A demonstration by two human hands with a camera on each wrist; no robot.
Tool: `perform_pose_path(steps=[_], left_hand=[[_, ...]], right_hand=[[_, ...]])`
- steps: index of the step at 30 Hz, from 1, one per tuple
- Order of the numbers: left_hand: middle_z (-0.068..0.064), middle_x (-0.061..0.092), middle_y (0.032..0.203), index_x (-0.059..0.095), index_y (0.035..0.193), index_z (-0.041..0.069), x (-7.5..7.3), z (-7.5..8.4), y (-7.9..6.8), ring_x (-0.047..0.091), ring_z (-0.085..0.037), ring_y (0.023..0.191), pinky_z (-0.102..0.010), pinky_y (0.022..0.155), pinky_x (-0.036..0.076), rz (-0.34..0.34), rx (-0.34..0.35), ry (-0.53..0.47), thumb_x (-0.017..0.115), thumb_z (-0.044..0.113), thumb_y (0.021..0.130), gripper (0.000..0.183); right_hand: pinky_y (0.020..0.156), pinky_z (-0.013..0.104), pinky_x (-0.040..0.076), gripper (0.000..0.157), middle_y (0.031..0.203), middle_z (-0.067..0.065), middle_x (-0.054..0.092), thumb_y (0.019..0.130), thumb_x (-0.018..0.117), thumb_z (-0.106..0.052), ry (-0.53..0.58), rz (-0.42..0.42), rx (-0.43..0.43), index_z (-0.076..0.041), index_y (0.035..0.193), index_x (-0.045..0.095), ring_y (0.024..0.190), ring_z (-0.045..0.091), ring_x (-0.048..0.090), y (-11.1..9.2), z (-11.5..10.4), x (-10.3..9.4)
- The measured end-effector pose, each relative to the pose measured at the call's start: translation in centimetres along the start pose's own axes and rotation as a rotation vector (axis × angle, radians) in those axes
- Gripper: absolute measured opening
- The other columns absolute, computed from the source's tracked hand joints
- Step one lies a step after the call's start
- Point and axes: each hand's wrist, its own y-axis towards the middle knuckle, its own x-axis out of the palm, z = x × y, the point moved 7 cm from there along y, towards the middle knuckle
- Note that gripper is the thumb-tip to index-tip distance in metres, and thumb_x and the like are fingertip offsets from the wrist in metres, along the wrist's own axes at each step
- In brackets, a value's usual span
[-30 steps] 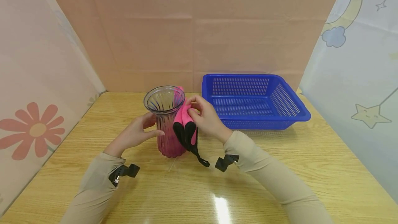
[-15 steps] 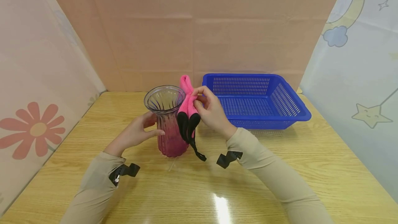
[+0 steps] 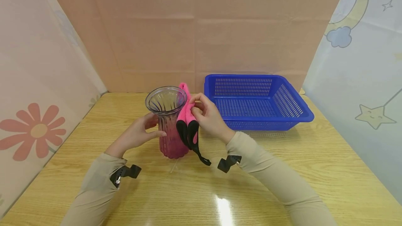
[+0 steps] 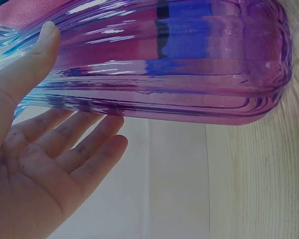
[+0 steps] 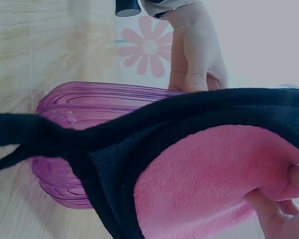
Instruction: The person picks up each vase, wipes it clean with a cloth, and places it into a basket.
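Note:
A ribbed glass vase [image 3: 171,140], clear at the flared rim and purple-pink lower down, stands upright on the table. My left hand [image 3: 138,133] holds its left side, thumb in front and fingers behind; the left wrist view shows the thumb [image 4: 45,47] against the glass. My right hand [image 3: 210,116] pinches a fuzzy pink cloth [image 3: 188,112] with black trim and a black strap, gathered against the vase's right side below the rim. In the right wrist view, the pink panel [image 5: 204,174] hides much of the vase.
Behind and to the right sits a blue perforated plastic basket [image 3: 254,118] on the wooden table [image 3: 176,198]. A peach sheet [image 3: 194,44] hangs at the back, and patterned sheets line both sides.
My right hand with the cloth rose beside the vase's rim, then came back down to nearly its earlier height. The left hand and the vase have stayed in place.

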Motion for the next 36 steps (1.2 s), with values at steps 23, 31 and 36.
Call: perform_pose_path(steps=[23,31,36], left_hand=[[-0.027,0.049,0.134,0.034,0.14,-0.001,0.1,-0.2,0.1,0.049,-0.045,0.121,-0.054,0.101,0.044,-0.003,-0.007,-0.019,0.069,0.018,0.085,0.068],[-0.026,0.048,0.136,0.027,0.143,0.003,0.3,-0.5,0.1,0.049,-0.044,0.123,-0.054,0.103,0.042,-0.011,-0.024,-0.043,0.069,0.019,0.085,0.073],[-0.025,0.048,0.136,0.027,0.143,0.004,0.3,-0.5,0.1,0.048,-0.044,0.123,-0.055,0.103,0.042,-0.009,-0.009,-0.053,0.069,0.019,0.085,0.073]], right_hand=[[0.094,0.044,0.053,0.013,0.097,0.018,0.054,0.084,0.054,0.012,-0.23,-0.085,-0.079,0.003,0.092,0.051,0.104,0.031,0.056,-1.2,1.1,1.2],[0.094,0.044,0.052,0.014,0.095,0.018,0.054,0.083,0.053,0.015,-0.238,-0.102,-0.095,0.004,0.091,0.05,0.099,0.029,0.056,-1.6,1.7,1.4],[0.095,0.042,0.052,0.014,0.096,0.018,0.055,0.083,0.053,0.015,-0.245,-0.106,-0.097,0.004,0.09,0.05,0.099,0.03,0.056,-1.8,2.0,1.4]])
